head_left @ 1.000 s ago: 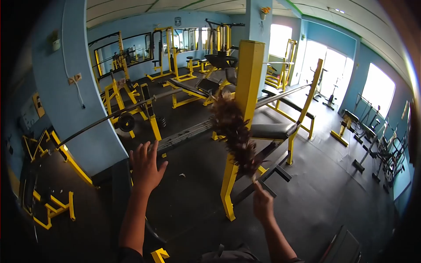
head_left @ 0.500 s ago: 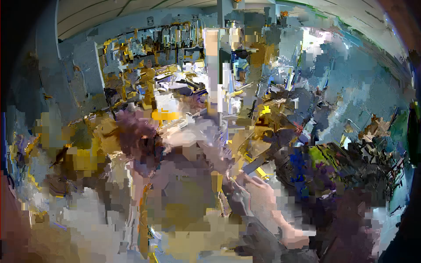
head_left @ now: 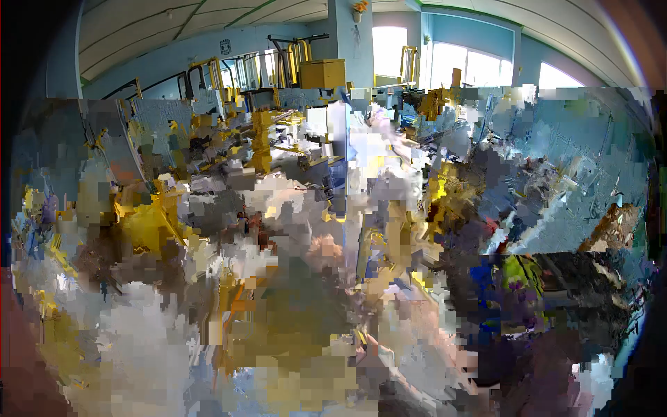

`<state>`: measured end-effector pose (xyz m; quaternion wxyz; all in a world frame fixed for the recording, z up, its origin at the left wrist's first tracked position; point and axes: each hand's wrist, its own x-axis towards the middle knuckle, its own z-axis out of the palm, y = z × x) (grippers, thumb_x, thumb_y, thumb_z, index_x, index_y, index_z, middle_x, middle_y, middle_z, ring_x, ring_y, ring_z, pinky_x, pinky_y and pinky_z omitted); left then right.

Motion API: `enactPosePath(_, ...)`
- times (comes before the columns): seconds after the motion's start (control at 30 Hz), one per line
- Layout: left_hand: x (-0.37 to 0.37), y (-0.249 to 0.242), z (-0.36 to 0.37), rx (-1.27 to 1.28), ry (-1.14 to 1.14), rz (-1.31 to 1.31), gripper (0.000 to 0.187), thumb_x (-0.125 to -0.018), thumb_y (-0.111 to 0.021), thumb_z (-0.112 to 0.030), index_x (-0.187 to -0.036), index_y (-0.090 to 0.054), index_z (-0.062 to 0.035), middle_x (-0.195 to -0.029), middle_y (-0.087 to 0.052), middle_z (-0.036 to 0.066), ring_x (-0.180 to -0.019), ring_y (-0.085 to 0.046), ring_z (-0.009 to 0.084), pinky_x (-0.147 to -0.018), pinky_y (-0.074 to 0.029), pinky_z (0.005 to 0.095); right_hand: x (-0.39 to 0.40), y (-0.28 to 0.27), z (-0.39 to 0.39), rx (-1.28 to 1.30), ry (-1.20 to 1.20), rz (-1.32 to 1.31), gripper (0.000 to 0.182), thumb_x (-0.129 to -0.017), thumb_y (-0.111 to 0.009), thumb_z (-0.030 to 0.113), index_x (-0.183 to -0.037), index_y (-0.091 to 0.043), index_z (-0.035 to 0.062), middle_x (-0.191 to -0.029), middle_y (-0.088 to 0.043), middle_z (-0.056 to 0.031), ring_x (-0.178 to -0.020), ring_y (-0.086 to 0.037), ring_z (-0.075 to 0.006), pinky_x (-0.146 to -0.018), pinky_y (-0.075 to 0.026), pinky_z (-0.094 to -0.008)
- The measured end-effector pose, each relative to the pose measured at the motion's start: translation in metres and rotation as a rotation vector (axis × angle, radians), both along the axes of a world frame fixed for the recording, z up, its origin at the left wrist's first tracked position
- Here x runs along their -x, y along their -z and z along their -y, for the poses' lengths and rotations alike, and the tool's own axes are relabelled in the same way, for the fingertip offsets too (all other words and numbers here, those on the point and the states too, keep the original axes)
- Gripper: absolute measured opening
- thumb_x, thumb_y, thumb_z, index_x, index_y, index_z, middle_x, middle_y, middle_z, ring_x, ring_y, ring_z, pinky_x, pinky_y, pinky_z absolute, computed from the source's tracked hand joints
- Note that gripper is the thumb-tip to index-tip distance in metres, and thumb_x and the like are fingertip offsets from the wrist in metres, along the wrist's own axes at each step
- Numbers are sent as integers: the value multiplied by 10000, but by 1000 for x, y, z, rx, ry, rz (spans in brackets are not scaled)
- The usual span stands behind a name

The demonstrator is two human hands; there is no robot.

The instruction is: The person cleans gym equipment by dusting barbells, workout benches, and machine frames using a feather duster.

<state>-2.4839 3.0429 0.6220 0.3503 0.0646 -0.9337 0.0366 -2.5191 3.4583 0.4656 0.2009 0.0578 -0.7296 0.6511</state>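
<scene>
Blocky smears cover most of the head view below the upper wall. A pale, skin-toned stretch that looks like my right hand and forearm [head_left: 420, 340] slants through the lower right of centre. Its fingers are smeared, and I cannot tell what it holds. My left hand does not stand out from the broken-up patches. Left of the forearm lies a broad olive-brown area [head_left: 299, 313], with an orange strip [head_left: 242, 302] along its left side.
Yellow-framed equipment [head_left: 295, 52] and a yellow-brown box [head_left: 322, 74] stand at the back. Bright windows [head_left: 469, 66] line the far right wall. A pillar [head_left: 352, 42] carries a pot of orange flowers [head_left: 359, 8]. A yellow shape [head_left: 146, 226] shows at left.
The view has tilted upward, bringing the windows and back equipment into clear sight. The skin-toned forearm sits lower in the picture and is more smeared.
</scene>
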Motion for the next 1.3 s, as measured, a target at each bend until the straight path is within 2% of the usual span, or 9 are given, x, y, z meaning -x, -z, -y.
enactPosePath(0.17,3,-3,-4,-38,-53,16,501,-937,-571,-453,-1271,-554,-79,-1087,-634,139,-1001,-620,320,-880,-458,460,106,-101,-29,-253,-254,114,335,-970,-549,104,-1276,-609,-16,-1138,-700,-143,-1073,-614,-148,-934,-463,-279)
enactPosePath(0.3,22,1,-17,-120,-128,-90,528,-931,-584,-455,-1277,-532,-58,-1119,-609,165,-1051,-591,357,-907,-441,480,237,-152,-69,-728,-392,-442,332,-944,-575,103,-1261,-633,21,-1129,-709,-148,-955,-657,-172,-896,-506,-315)
enactPosePath(0.33,31,0,-26,-110,-142,-92,528,-931,-584,-455,-1277,-532,-58,-1119,-609,165,-1051,-591,357,-907,-441,480,245,-180,-66,-590,-418,-142,322,-948,-587,116,-1258,-643,51,-1124,-714,-142,-937,-648,-141,-875,-499,-297)
enactPosePath(0.6,167,-12,-157,-305,199,-367,795,-903,-670,-349,-1491,-243,-27,-1417,-378,233,-1273,-449,381,-1071,-363,479,361,-258,-57,-761,-808,-432,318,-954,-605,128,-1267,-658,118,-1012,-730,-76,-890,-618,-105,-826,-506,-302)
enactPosePath(0.7,207,-22,-195,-730,338,-481,783,-919,-661,-322,-1484,-226,3,-1439,-414,219,-1289,-469,346,-1064,-376,431,374,-219,-70,-667,-841,-378,311,-952,-595,119,-1255,-663,115,-1007,-732,-88,-832,-614,-109,-774,-509,-302)
enactPosePath(0.87,232,10,-185,-565,25,-720,803,-906,-692,-324,-1469,-228,11,-1379,-433,238,-1257,-476,333,-1037,-397,428,359,22,-71,-260,-892,-210,287,-954,-513,51,-1206,-638,-5,-805,-614,-62,-772,-548,-85,-697,-495,-287)
enactPosePath(1.0,230,9,-191,-390,-74,-729,817,-901,-700,-334,-1455,-222,27,-1402,-382,259,-1267,-447,363,-1043,-387,454,245,93,-54,24,-1032,-67,362,-906,-548,0,-1261,-613,23,-839,-638,-75,-772,-587,-113,-708,-491,-291)
enactPosePath(1.13,234,13,-198,-368,-89,-817,937,-832,-785,-292,-1472,-174,16,-1376,-401,259,-1225,-473,383,-1037,-394,460,292,80,-89,-254,-619,-192,397,-910,-548,-17,-1295,-607,58,-783,-585,-33,-704,-576,-145,-659,-473,-291)
enactPosePath(1.3,244,19,-197,-254,-138,-908,936,-830,-773,-250,-1495,-158,-14,-1490,-255,278,-1355,-342,414,-1111,-313,507,353,84,-117,112,-286,93,355,-988,-486,40,-1333,-565,16,-783,-522,19,-664,-464,-82,-602,-411,-239)
